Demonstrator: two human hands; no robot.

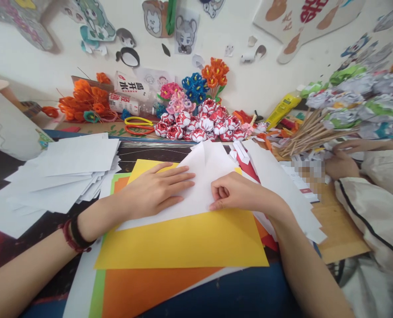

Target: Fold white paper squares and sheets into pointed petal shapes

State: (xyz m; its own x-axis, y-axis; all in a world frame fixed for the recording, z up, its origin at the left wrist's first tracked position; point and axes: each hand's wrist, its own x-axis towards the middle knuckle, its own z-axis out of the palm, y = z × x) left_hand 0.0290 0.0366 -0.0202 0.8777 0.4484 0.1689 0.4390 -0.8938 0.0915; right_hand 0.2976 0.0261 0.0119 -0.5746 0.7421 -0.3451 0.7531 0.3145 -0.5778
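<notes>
Resting palm-down on a white sheet [203, 196] with the left hand [156, 190], with straight, slightly parted fingers. Curling the right hand [243, 192] over the same sheet, with bent fingers and with the thumb tip at the near edge, close to the forefinger. Cannot tell about any paper pinched between those two. Faintly creased toward the far corner, beyond both sets of fingers. Directly under the white sheet and the fingers — a yellow sheet [183, 243]. Nearer than the fingers, jutting from below the yellow, an orange sheet [150, 287] and a green sheet [97, 291]. Left of the left fingers — a loose stack of white paper [77, 163]. Right of the right fingers, a fan of white sheets [282, 194], then a co-worker's hand [342, 165]. Beyond the fingers, a heap of red-and-white flowers [209, 123].
</notes>
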